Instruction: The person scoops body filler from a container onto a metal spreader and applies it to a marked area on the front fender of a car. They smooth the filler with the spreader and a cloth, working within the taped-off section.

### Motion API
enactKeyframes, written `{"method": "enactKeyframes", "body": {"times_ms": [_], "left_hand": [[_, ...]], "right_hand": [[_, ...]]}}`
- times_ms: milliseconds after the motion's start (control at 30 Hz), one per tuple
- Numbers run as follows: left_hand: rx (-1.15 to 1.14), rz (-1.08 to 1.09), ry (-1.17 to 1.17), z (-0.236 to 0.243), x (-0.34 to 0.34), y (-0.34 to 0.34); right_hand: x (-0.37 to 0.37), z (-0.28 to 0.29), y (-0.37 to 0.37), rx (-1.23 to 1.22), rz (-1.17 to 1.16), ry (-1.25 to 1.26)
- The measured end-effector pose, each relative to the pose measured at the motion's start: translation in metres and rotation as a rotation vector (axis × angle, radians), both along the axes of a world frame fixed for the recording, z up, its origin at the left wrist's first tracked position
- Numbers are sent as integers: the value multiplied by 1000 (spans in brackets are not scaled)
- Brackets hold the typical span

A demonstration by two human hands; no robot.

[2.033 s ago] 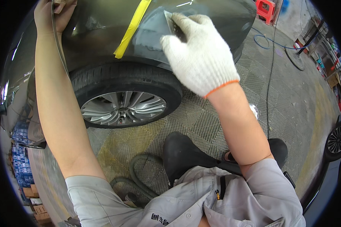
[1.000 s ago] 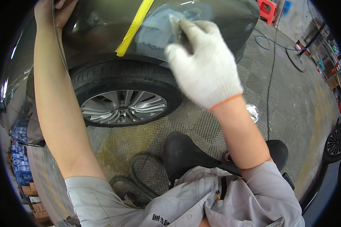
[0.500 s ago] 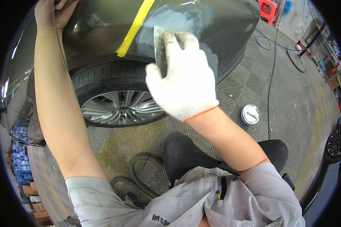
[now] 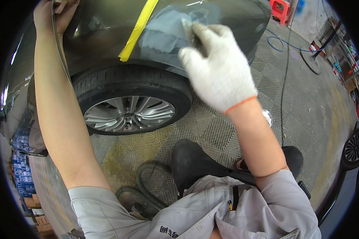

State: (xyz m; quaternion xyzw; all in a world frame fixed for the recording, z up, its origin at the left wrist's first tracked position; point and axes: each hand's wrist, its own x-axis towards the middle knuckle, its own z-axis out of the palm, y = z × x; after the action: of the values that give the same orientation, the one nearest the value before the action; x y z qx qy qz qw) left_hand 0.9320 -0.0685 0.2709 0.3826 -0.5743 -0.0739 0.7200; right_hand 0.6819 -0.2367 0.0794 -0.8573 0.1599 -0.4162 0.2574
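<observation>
My right hand (image 4: 221, 65), in a white knit glove with an orange cuff, is closed on a putty knife (image 4: 188, 28); the glove hides much of it. Its blade end is over a smeared light grey filler patch (image 4: 159, 40) on the dark car body panel (image 4: 95, 51). Left of the patch, yellow masking tape (image 4: 137, 32) runs down the panel to a loose lower end. My bare left hand (image 4: 60, 14) is at the upper left, by a thin curved edge of the bodywork; the picture's rim cuts off its fingers, so its grip is unclear.
Below the panel is a wheel (image 4: 127, 113) with silver spokes. A round can (image 4: 268, 117) shows partly behind my right forearm. A ridged hose (image 4: 141, 181) coils near my legs. A red stool (image 4: 280, 11), a blue hose (image 4: 276, 44) and a black cable (image 4: 285, 87) are right.
My right hand and the putty knife have moved right and slightly up across the filler, uncovering more of the patch and tyre. My forearm now partly covers the can. My left hand has barely shifted.
</observation>
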Motion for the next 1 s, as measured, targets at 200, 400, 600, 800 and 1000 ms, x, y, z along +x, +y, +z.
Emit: {"method": "enactKeyframes", "body": {"times_ms": [200,400,600,800,1000], "left_hand": [[-33,-51,69,-5,-3,-3],[-33,-48,8,-6,-1,-3],[-16,-16,7,-4,-2,0],[-29,-18,33,-5,-1,0],[-29,-96,-58,-7,6,-3]], "right_hand": [[14,15,-26,184,28,91],[21,-13,16,-29,-76,4],[30,-48,49,-6,-29,-71],[25,-62,64,-2,28,54],[0,-24,20,31,27,-42]]}}
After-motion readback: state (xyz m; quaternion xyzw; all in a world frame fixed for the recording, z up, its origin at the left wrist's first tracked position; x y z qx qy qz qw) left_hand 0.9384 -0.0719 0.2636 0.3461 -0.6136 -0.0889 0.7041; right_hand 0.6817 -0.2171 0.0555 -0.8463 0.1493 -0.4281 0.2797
